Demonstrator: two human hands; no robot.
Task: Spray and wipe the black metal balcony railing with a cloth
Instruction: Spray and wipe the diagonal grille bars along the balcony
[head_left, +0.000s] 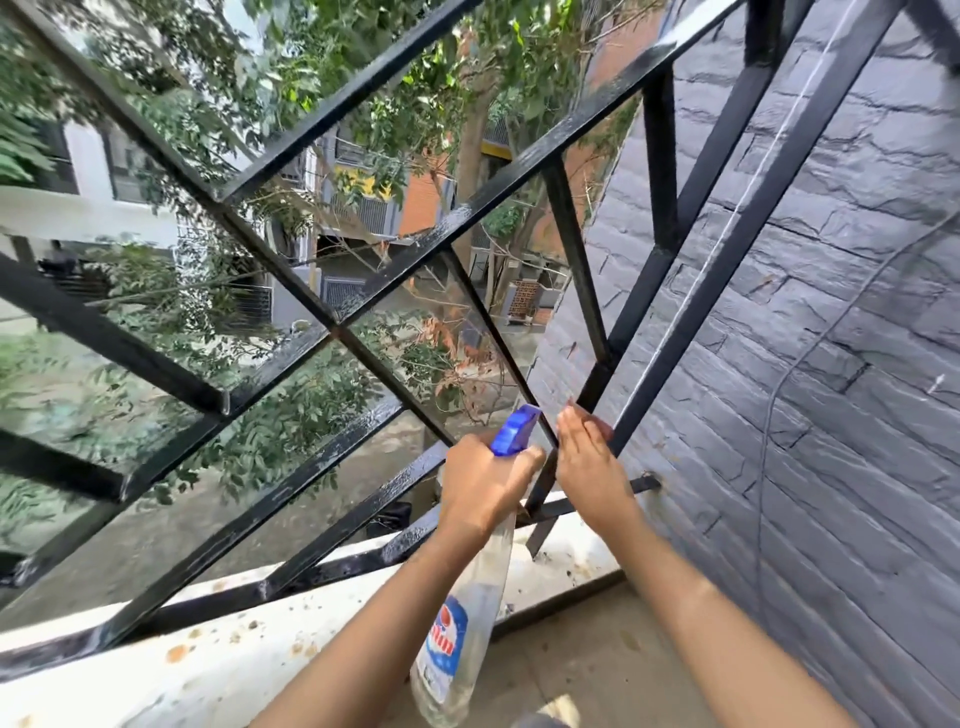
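The black metal balcony railing (332, 322) fills the view as a grid of crossing bars, wet and glossy in places. My left hand (483, 488) grips the neck of a clear spray bottle (467, 623) with a blue trigger head (514, 431), which points at the bars near the wall. Just to its right, my right hand (589, 467) lies with straight fingers against a bar. A sliver of reddish cloth (600, 423) shows beneath the fingertips, the rest of it hidden by the hand.
A dark grey stone-pattern wall (831, 364) closes off the right side, where the railing is anchored. Below the bars runs a stained white ledge (208, 665), with tan floor (597, 649) in front of it. Trees and buildings lie beyond the railing.
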